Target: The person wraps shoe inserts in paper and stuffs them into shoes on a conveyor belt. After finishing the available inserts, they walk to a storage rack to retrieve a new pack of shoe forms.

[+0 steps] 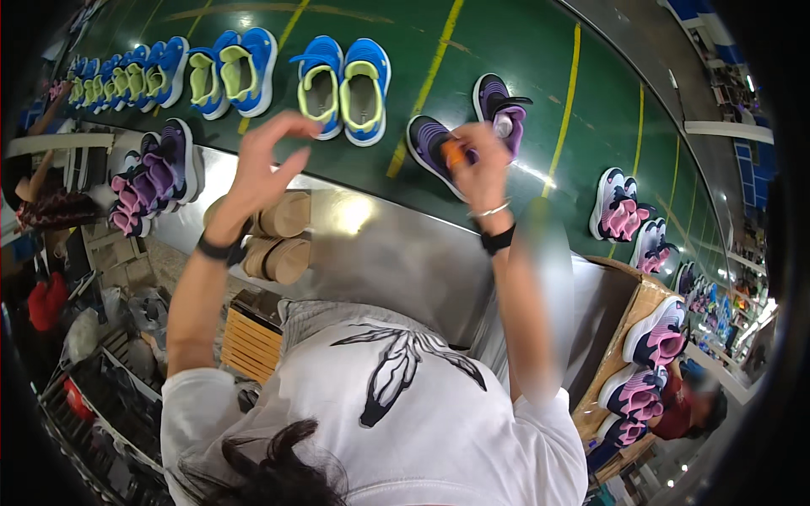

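Observation:
My right hand (483,173) is closed around a small orange object (454,154), mostly hidden by my fingers, just over a dark purple shoe (429,140). Beside that shoe, slightly farther off, its mate (489,94) lies with its strap open and whitish stuffing inside. My left hand (272,160) is empty, thumb and fingers curved apart, at the near edge of the green conveyor belt (506,42). Closest to its fingertips is a blue shoe with lime lining (319,76). Another blue shoe (366,97) stands alongside it.
More blue shoes (245,72) line the belt at left. Purple-pink shoes (160,173) stand on the metal ledge. Brown rounded pieces (278,257) sit below the belt. At right are navy-pink shoes (620,207), a cardboard box (620,358) with shoes alongside, and a person in red (679,409).

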Demonstrator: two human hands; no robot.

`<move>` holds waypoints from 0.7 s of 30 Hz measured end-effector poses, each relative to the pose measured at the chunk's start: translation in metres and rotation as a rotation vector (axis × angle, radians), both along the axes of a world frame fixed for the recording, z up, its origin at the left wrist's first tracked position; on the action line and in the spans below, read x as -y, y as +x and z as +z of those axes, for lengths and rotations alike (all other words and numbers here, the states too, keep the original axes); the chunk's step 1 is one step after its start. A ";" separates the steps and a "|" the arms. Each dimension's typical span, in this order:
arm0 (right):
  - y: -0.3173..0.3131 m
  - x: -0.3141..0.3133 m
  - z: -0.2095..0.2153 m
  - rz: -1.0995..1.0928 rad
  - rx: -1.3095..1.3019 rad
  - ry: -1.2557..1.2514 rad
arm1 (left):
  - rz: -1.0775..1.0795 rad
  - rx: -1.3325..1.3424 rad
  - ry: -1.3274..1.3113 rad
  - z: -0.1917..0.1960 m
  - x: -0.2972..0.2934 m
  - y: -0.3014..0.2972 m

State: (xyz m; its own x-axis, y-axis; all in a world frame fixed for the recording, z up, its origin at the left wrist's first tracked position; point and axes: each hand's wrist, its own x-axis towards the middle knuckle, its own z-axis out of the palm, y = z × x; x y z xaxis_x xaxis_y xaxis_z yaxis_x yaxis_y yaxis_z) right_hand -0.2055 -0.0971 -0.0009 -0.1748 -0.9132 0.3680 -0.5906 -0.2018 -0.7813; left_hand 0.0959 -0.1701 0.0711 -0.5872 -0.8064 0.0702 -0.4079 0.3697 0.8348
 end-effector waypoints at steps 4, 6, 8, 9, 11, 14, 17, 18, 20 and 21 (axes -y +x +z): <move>0.123 -0.035 -0.021 0.396 0.493 0.408 | -0.088 0.232 0.076 -0.020 -0.077 0.064; 0.168 -0.040 -0.020 0.533 0.618 0.580 | -0.146 0.253 -0.117 -0.044 -0.083 0.067; 0.204 -0.048 -0.047 0.427 0.635 0.588 | -0.150 0.233 -0.123 -0.060 -0.082 0.063; 0.215 -0.050 -0.048 0.391 0.676 0.544 | -0.133 0.246 -0.149 -0.059 -0.084 0.068; 0.218 -0.052 -0.042 0.382 0.550 0.465 | -0.086 0.253 -0.029 -0.052 -0.086 0.073; 0.200 -0.057 -0.033 0.224 0.319 0.203 | -0.089 0.245 0.032 -0.032 -0.085 0.069; 0.153 -0.057 0.019 0.274 0.663 0.323 | -0.124 0.115 -0.033 -0.022 -0.083 0.068; 0.135 -0.065 0.053 0.360 0.676 0.350 | -0.147 -0.023 0.000 -0.014 -0.080 0.061; 0.112 -0.091 0.096 0.503 0.653 0.231 | -0.336 -0.192 0.181 0.013 -0.082 0.037; 0.097 -0.109 0.105 0.457 0.524 0.196 | -0.462 -0.136 0.404 0.010 -0.085 0.023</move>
State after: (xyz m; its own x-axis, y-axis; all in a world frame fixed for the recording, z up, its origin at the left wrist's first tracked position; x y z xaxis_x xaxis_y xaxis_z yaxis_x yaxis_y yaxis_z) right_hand -0.1090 0.0115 0.1044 0.1318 -0.9780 0.1619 -0.0185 -0.1657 -0.9860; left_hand 0.1189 -0.0855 0.0814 -0.8886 -0.4500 -0.0886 -0.1620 0.1272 0.9785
